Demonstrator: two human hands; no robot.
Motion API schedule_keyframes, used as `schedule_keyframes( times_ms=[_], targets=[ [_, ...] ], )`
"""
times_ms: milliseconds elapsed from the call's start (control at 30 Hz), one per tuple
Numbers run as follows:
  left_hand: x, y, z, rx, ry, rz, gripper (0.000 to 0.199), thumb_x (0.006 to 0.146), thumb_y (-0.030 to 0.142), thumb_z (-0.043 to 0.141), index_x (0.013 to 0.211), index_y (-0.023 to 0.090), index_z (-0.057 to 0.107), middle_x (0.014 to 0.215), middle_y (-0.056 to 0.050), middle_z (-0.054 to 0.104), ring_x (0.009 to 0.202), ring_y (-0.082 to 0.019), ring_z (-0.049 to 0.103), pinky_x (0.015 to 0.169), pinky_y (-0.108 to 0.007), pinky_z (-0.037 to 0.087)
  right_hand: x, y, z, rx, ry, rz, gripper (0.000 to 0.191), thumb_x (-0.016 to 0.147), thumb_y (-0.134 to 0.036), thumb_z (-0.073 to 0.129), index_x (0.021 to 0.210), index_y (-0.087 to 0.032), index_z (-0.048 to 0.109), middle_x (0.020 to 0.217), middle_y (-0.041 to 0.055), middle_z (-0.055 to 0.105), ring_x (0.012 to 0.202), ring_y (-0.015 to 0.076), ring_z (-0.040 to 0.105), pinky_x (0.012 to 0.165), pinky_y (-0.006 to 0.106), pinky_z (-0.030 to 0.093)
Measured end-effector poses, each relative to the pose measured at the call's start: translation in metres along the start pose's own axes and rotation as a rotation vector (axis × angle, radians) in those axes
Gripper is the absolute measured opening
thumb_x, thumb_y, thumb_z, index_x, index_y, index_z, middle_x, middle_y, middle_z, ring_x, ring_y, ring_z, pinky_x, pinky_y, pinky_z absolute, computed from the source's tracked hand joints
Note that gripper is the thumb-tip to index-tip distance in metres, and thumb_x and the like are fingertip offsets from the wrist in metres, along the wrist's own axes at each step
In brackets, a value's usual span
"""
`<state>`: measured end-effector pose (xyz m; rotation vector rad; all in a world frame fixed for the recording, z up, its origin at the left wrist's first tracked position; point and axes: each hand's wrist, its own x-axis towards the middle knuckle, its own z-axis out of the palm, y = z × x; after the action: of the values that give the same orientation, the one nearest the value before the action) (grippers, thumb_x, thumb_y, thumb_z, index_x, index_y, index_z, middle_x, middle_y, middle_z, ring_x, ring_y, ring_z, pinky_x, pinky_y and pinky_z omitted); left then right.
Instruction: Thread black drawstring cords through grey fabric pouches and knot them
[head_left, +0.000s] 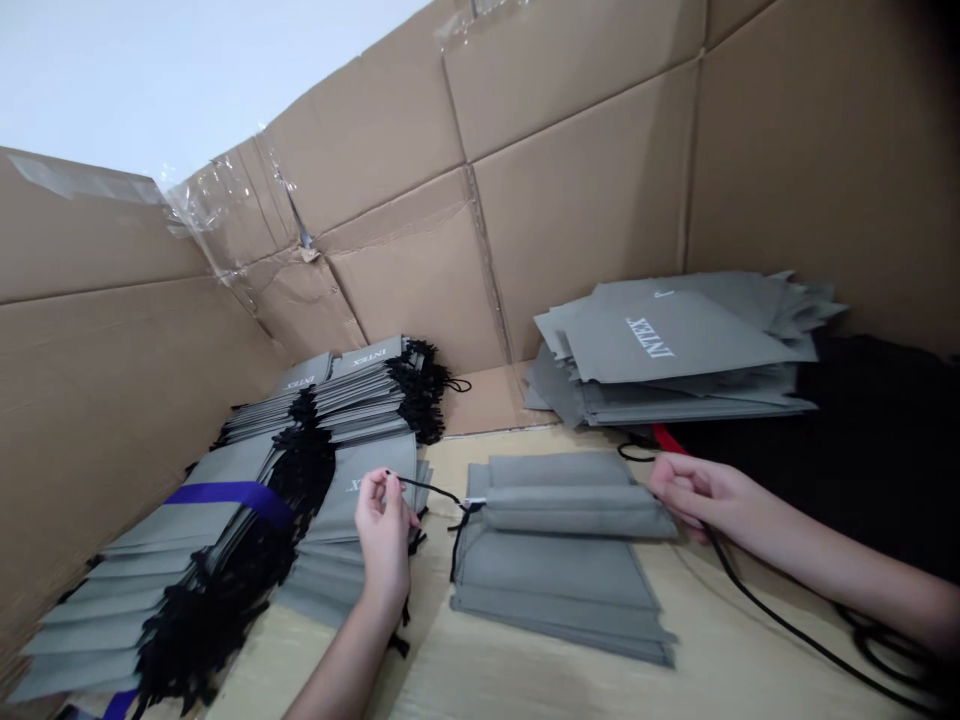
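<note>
My left hand (386, 535) pinches the end of a thin black cord (427, 488), which runs taut to the left end of a grey fabric pouch (570, 508). A small shiny piece (474, 501), too small to identify, shows where the cord meets the fabric. My right hand (697, 492) has closed its fingers on the pouch's right end. From below that hand a longer black cord (772, 595) trails to the lower right. Beneath the held pouch lie several flat grey pouches (555, 590), with black cord along their left edge.
Stacked grey pouches with black cords (352, 400) fill the left side, one bundle crossed by a purple band (232, 494). A loose pile of printed grey pouches (690, 340) sits at back right, beside black material (877, 450). Tall cardboard walls (577, 200) enclose the work surface.
</note>
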<state>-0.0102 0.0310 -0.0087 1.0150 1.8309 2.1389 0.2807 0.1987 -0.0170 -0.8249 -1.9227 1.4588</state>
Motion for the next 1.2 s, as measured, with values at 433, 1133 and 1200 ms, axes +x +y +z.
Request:
schedule_keyframes(
  times_ms=[433, 1133, 1200],
  targets=[
    [-0.022, 0.026, 0.012, 0.759, -0.612, 0.627, 0.026, 0.089, 0.028, 0.044, 0.114, 0.025, 0.052, 0.107, -0.007, 0.06, 0.107, -0.024, 0.047, 0.096, -0.045, 0.032, -0.014, -0.011, 0.008, -0.055, -0.178, -0.154, 0.031, 0.084, -0.047, 0.052, 0.072, -0.02, 0.044, 0.053, -0.0077, 0.043, 0.047, 0.0083, 0.038, 0.047, 0.021, 0.027],
    [-0.027, 0.016, 0.011, 0.974, -0.821, 0.468, 0.032, 0.092, 0.04, 0.039, 0.069, 0.022, 0.05, 0.056, 0.002, 0.053, 0.053, -0.014, 0.052, 0.052, -0.022, 0.026, -0.015, -0.032, -0.032, -0.631, -0.043, -0.371, 0.019, 0.081, -0.025, 0.048, 0.072, -0.022, 0.065, 0.065, 0.0001, 0.064, 0.059, 0.0163, 0.058, 0.059, 0.024, 0.041],
    [-0.029, 0.016, 0.012, 0.895, -0.825, 0.435, 0.032, 0.091, 0.04, 0.039, 0.068, 0.021, 0.05, 0.055, 0.003, 0.05, 0.052, -0.012, 0.048, 0.053, -0.021, 0.028, -0.012, -0.029, -0.036, -0.617, -0.02, -0.382, 0.019, 0.081, -0.023, 0.048, 0.072, -0.021, 0.064, 0.066, 0.0011, 0.065, 0.06, 0.0168, 0.059, 0.059, 0.025, 0.041]
  ],
)
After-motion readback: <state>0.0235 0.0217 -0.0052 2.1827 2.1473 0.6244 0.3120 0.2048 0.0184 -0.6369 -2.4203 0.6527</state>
